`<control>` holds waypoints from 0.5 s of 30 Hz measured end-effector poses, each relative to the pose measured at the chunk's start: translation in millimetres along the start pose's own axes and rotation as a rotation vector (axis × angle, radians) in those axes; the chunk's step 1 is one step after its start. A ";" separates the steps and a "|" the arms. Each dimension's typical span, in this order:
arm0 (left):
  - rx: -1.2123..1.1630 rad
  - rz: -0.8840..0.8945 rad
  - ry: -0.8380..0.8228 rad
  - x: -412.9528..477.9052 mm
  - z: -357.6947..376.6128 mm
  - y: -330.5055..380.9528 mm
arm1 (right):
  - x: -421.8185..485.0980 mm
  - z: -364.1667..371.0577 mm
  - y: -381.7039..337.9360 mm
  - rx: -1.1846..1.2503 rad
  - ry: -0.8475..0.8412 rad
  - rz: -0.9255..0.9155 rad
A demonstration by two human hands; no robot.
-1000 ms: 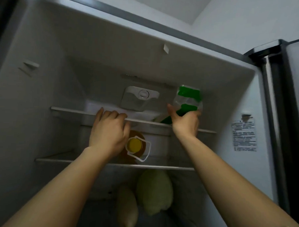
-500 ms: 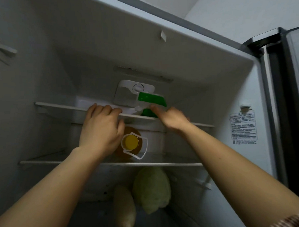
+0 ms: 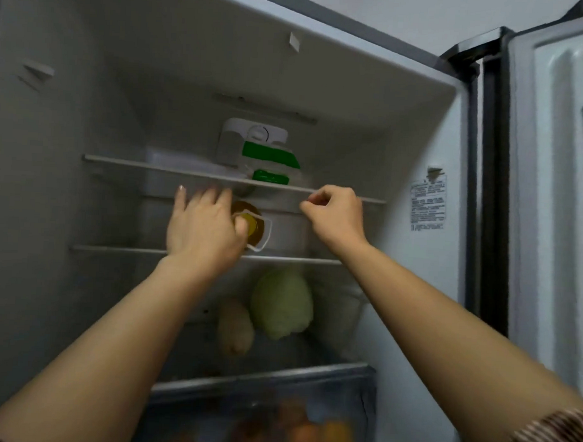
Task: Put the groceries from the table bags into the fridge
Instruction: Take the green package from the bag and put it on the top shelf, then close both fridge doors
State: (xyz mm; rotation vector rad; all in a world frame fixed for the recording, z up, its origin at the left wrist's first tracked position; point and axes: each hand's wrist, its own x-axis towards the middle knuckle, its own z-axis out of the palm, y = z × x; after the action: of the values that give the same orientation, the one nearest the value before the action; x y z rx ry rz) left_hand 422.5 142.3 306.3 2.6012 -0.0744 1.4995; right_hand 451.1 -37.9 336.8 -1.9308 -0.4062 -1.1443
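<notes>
Green-labelled package (image 3: 269, 158), pale-green cabbage (image 3: 281, 304)

I count two shelves in the fridge (image 3: 68, 177): one upper shelf (image 3: 135, 164) and one lower shelf (image 3: 115, 249). One green-and-white package (image 3: 269, 158) lies near the middle of the upper shelf. One yellow-capped bottle (image 3: 254, 229) stands near the middle of the lower shelf. Under that I see one cabbage (image 3: 281, 304) and one pale long vegetable (image 3: 235, 328) just beside it. One drawer (image 3: 260, 380) holds orange and yellow fruit, too blurred for me to count. One dial unit (image 3: 260, 134), one sticker (image 3: 428, 203), one door (image 3: 553, 165). Two hands: left hand (image 3: 203, 230), right hand (image 3: 337, 212).
</notes>
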 end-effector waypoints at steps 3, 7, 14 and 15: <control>-0.061 -0.076 -0.099 -49.9 -1.9 20.8 | -43.1 -22.3 5.9 -0.038 -0.086 0.015; -0.085 -0.178 -0.175 -106.5 -26.5 39.6 | -96.4 -66.5 8.7 -0.160 -0.257 -0.010; 0.056 -0.242 -0.210 -214.4 -102.9 83.3 | -196.2 -164.2 6.2 -0.275 -0.405 -0.135; 0.082 -0.252 -0.224 -231.9 -114.1 88.6 | -211.1 -179.0 5.8 -0.323 -0.425 -0.164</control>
State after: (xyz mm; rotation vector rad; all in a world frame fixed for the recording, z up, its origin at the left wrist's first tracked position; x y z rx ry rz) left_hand 198.3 65.0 170.7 2.7092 0.2874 1.1478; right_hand 241.1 -155.0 199.6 -2.4736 -0.6485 -0.9363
